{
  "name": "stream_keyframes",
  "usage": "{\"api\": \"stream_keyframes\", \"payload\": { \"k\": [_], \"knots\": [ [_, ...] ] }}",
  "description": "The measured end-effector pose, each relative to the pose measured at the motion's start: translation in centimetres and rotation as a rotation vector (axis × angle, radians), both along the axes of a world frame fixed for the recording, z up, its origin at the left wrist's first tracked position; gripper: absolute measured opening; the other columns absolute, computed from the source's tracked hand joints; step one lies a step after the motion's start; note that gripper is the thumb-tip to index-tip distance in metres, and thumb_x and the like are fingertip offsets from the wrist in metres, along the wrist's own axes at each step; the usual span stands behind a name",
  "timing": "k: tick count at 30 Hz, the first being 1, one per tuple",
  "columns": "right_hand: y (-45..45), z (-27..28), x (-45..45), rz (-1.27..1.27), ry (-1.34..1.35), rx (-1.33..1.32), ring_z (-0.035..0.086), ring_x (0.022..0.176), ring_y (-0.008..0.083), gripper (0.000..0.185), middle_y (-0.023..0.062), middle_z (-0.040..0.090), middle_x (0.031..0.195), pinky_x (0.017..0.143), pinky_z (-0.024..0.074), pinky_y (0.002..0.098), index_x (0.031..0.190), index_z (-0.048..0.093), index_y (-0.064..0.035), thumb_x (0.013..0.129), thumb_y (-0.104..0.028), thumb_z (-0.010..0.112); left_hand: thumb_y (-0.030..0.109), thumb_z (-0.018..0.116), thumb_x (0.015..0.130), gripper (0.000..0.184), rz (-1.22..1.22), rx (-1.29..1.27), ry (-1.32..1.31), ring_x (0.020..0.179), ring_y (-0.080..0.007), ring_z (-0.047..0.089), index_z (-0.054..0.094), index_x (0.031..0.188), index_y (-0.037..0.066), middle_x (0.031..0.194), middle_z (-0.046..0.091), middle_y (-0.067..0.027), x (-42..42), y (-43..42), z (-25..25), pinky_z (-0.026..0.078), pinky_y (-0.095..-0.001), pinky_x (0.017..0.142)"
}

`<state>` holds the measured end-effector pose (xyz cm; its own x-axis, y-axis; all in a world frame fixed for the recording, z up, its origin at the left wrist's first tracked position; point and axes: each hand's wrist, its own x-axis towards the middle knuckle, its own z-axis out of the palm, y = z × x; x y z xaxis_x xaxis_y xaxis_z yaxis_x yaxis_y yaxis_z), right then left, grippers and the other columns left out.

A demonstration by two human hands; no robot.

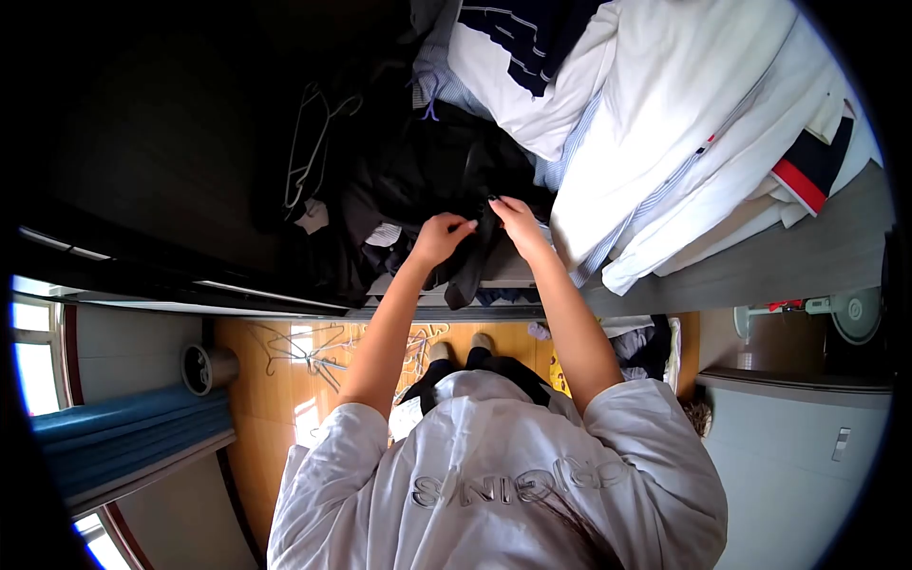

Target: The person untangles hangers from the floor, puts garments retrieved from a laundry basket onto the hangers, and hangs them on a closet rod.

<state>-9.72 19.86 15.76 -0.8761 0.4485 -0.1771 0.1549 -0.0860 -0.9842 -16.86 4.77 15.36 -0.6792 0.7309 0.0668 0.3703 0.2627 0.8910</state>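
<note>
Both of my hands are over a dark pile of clothes in the wardrobe. My left hand (444,239) is closed, with thumb and fingers pinched at the edge of a black garment (467,271). On the other side of it, my right hand (515,224) grips the same black cloth between thumb and fingers. A strip of this garment hangs between my hands toward the shelf edge; its kind is hard to make out. More black clothes (432,157) lie behind my hands, their folds lost in shadow.
White clothes (655,114) are heaped at the right, beside a navy garment with white lines (532,33). A wire hanger (309,142) is at the left. Several hangers (304,350) lie on the wooden floor (249,408) below. A blue curtain (133,432) hangs at the far left.
</note>
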Motion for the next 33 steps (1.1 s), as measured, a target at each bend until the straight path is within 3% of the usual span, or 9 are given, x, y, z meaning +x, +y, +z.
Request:
{"api": "stream_keyframes", "payload": {
  "k": [6,12,15,18,22,24,28,30,33],
  "knots": [
    [1.6,0.0,0.0,0.01,-0.002,-0.177,0.034,0.05,0.0041,0.02,-0.0063,0.04,0.057,0.045,0.027,0.0208,0.068,0.054,-0.0067,0.081,-0.022,0.052,0.026,0.066,0.07,0.027,0.01,0.018,0.154,0.071,-0.0219,0.055,0.062,0.082,0.002,0.08,0.057,-0.0116,0.2,1.0,-0.6,0.042,-0.0292,0.065],
    [3.1,-1.2,-1.1,0.091,-0.017,-0.098,0.044,0.054,0.0085,0.019,-0.0016,0.048,0.06,0.05,0.0346,0.0241,0.073,0.053,-0.0042,0.08,-0.022,0.052,0.026,0.068,0.067,0.028,-0.113,-0.032,-0.051,0.054,-0.0177,0.05,0.059,0.067,-0.001,0.06,0.054,-0.0096,0.0,2.0,-0.5,0.039,-0.0286,0.054],
    [2.7,-3.0,-1.7,-0.2,0.11,0.472,0.048,0.055,0.0146,0.022,0.0054,0.051,0.06,0.053,0.038,0.0288,0.076,0.051,-0.0013,0.078,-0.023,0.054,0.026,0.067,0.067,0.029,-0.008,-0.025,-0.107,0.045,-0.0146,0.043,0.058,0.063,-0.002,0.049,0.049,-0.0081,-0.3,2.4,-0.7,0.036,-0.0281,0.047],
    [0.9,-1.6,1.1,-0.35,0.046,0.625,0.051,0.057,0.0191,0.025,0.0101,0.052,0.062,0.054,0.0398,0.032,0.079,0.049,0.0005,0.076,-0.024,0.056,0.026,0.066,0.068,0.031,0.161,0.044,-0.16,0.041,-0.0096,0.037,0.057,0.06,-0.002,0.042,0.042,-0.0055,-0.7,2.8,-0.8,0.032,-0.0269,0.043],
    [-4.5,-3.0,6.3,0.081,-0.306,-0.067,0.052,0.049,0.0112,0.026,0.0033,0.057,0.063,0.046,0.0396,0.0235,0.071,0.055,-0.0042,0.08,-0.028,0.05,0.029,0.067,0.066,0.032,0.254,0.008,-0.166,0.041,-0.0124,0.042,0.059,0.06,-0.001,0.044,0.046,-0.0078,-0.5,3.3,0.6,0.035,-0.0272,0.044],
    [-7.5,-5.6,7.7,0.195,-0.364,-0.364,0.056,0.061,0.009,0.032,0.0027,0.059,0.068,0.054,0.0434,0.0229,0.077,0.056,-0.0048,0.081,-0.035,0.048,0.031,0.067,0.065,0.032,0.245,-0.047,-0.134,0.043,-0.0161,0.048,0.06,0.062,-0.001,0.046,0.049,-0.0097,-0.4,3.4,0.9,0.038,-0.0279,0.047],
    [-9.0,-5.9,6.5,-0.131,-0.098,0.387,0.054,0.07,0.0157,0.036,0.006,0.055,0.077,0.062,0.0434,0.0268,0.093,0.05,-0.001,0.071,-0.026,0.063,0.033,0.068,0.063,0.034,0.201,-0.141,-0.072,0.05,-0.0225,0.054,0.062,0.066,0.0,0.052,0.053,-0.0133,0.0,3.3,2.0,0.043,-0.0292,0.053],
    [-8.0,-4.2,5.2,-0.365,0.107,0.592,0.053,0.075,0.0234,0.04,0.0111,0.053,0.081,0.068,0.0427,0.0314,0.097,0.047,0.0008,0.068,-0.019,0.065,0.033,0.067,0.063,0.034,0.167,-0.131,-0.035,0.052,-0.0234,0.055,0.063,0.067,-0.001,0.054,0.054,-0.0139,0.3,3.2,2.0,0.043,-0.0294,0.054],
    [-5.2,-2.7,3.8,-0.223,0.128,0.631,0.055,0.069,0.0265,0.025,0.014,0.054,0.074,0.063,0.0434,0.0333,0.087,0.051,-0.0004,0.068,-0.014,0.062,0.031,0.068,0.065,0.034,0.155,-0.041,-0.061,0.051,-0.0212,0.055,0.062,0.068,-0.002,0.055,0.055,-0.0136,0.2,3.1,1.3,0.042,-0.0292,0.052]
  ]
}}
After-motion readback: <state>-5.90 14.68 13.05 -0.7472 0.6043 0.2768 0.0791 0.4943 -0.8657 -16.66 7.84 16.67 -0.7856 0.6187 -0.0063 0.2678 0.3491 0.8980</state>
